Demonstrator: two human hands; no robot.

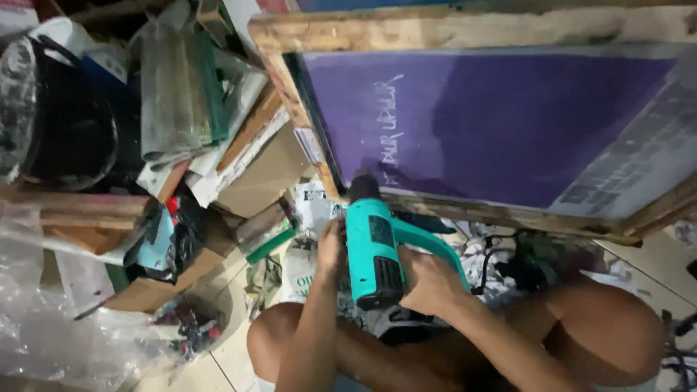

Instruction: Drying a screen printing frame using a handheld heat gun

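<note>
Far left of the left hand: clear plastic sheeting (43,319) on the floor; black bucket (65,116) above it; stacked wooden offcuts and squeegees (181,94), green-edged, well apart from either hand.
Just left of the left hand: a green-handled squeegee (265,232); a white printed paper package (298,268), oblong, dark lettering, lying flat under the wrist.
Left hand (330,243): fingers closed on the side of the teal heat gun (377,250), steadying its body.
Right hand (428,279): wrapped round the heat gun's handle; black nozzle points up, just short of the wooden-framed printing screen (472,123), whose mesh is purple with white handwriting.
Right of the right hand: black cord (501,261) tangled over stained rags; a grey printed block at the screen's far corner.
Risks, as judged: nozzle held so near could scorch mesh or frame; cord could snag a knee; paper underneath could singe.
</note>
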